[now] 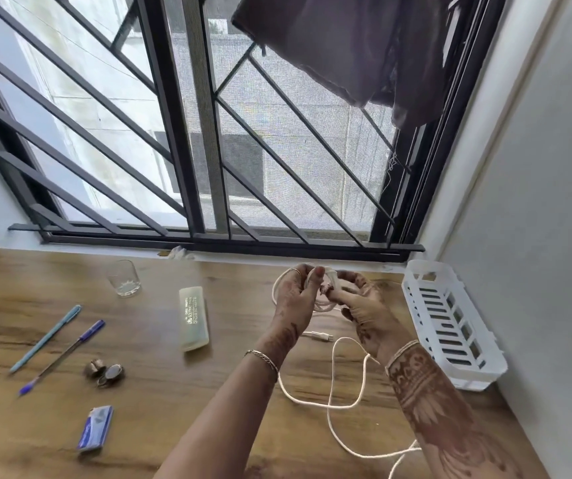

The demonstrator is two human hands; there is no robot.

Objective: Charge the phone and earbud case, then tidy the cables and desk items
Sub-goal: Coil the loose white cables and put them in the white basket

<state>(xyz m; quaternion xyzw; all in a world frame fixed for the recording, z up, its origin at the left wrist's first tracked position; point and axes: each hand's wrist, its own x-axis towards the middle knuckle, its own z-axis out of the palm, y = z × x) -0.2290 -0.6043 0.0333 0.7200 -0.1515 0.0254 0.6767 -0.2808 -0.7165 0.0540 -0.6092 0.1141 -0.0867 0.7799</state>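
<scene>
From the head camera, both hands are raised above the wooden tabletop (pixel 208 392), close together near the window sill. The left hand (pixel 293 295) is curled, its fingers (pixel 303 271) closed around loops of a white cable (pixel 329 406). The right hand (pixel 364 307) is also closed, pinching the same bundle of loops between thumb and fingers, so the coil sits between the two hands. The rest of the cable trails down, runs in loose curves across the tabletop beneath the forearms and leaves the bottom edge of the frame. A white connector end (pixel 319 337) lies on the wood just below the hands; it probably belongs to this cable, though the link is hidden behind the left wrist.

To the right, a white slotted basket (pixel 450 326) stands against the wall. To the left of the hands lies a pale translucent case (pixel 194 318), and beyond it a small glass tumbler (pixel 124 279) stands upright. Further left, two pens (pixel 60 347) lie side by side at a slant, with small round metal pieces (pixel 105 370) near them and a blue and white packet (pixel 96 428) nearer the camera.
</scene>
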